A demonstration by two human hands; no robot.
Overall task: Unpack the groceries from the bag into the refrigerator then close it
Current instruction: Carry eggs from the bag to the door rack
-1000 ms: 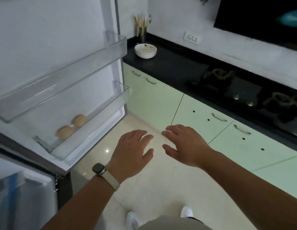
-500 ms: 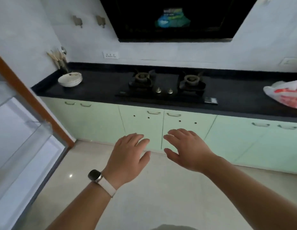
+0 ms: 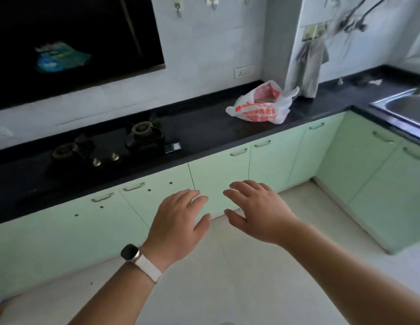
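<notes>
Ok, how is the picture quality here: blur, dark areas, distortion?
Head view: mild softness overall, yet the bag, left hand and right hand read clearly; the stove and black hood are dark, detail lost; the wide angle tilts and bows the countertop.

The bag on the table hides its contents behind crumpled plastic, and its red print is too blurred to read. The right edge cuts off the sink. The black panel runs past the top and left edges; its blue label is unreadable. The hanging cloth is smeared.
</notes>
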